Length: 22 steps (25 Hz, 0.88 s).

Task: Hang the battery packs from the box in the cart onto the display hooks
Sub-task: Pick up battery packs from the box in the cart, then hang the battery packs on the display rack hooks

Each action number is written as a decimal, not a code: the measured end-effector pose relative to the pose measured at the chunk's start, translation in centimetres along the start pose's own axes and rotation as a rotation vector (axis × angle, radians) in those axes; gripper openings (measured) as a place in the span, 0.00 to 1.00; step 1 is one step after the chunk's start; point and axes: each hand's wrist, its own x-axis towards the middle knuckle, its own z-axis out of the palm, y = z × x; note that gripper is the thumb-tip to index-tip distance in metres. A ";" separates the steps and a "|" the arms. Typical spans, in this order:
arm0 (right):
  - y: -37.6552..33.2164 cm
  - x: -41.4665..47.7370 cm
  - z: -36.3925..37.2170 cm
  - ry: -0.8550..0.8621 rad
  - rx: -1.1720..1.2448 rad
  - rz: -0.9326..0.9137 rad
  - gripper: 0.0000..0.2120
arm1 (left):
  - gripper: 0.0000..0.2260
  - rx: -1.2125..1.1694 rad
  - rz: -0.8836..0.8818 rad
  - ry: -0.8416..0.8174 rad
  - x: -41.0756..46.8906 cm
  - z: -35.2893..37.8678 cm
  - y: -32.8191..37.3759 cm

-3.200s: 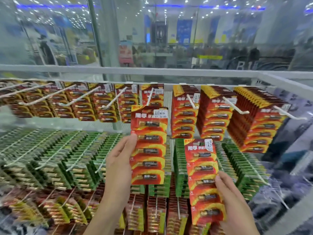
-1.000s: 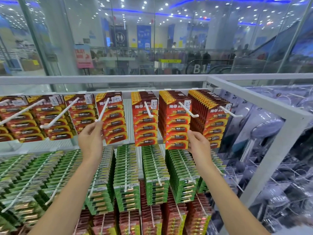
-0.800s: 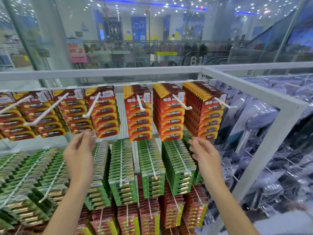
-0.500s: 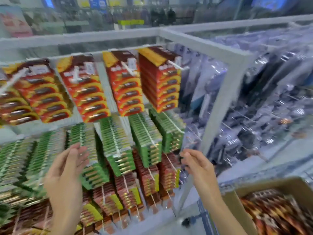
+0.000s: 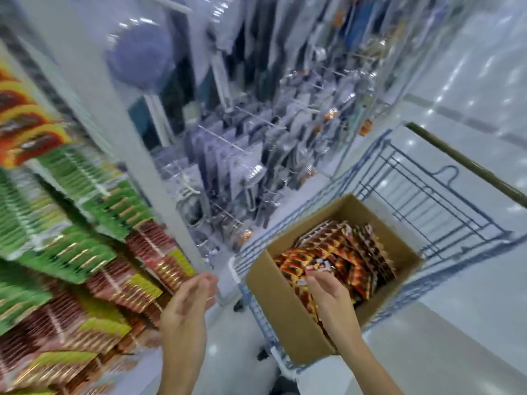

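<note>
Right grip [image 5: 328,292] is in the cardboard box [image 5: 273,303], on battery packs [image 5: 342,252]; clamped or not, I cannot tell. Left grip [image 5: 188,297] alongside is apart.

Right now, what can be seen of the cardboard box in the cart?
The box is plain brown cardboard, open at the top, no flaps showing. It sits inside the blue wire cart. Red and orange battery packs lie in it in a loose pile. The right hand reaches in over the near wall; whether it grips a pack is unclear.
</note>
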 end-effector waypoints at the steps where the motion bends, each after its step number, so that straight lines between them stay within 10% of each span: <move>1: 0.7 0.6 -1.5 0.029 0.003 0.030 0.08 | 0.08 0.024 -0.025 -0.042 -0.1 2.1 -0.8; 13: 6.7 5.1 -12.6 0.181 -0.056 0.252 0.05 | 0.04 0.473 -0.345 -0.400 3.4 24.2 -12.5; 22: 8.1 5.6 -14.3 0.106 -0.105 0.354 0.05 | 0.18 0.981 -0.594 -0.243 9.4 31.8 -20.1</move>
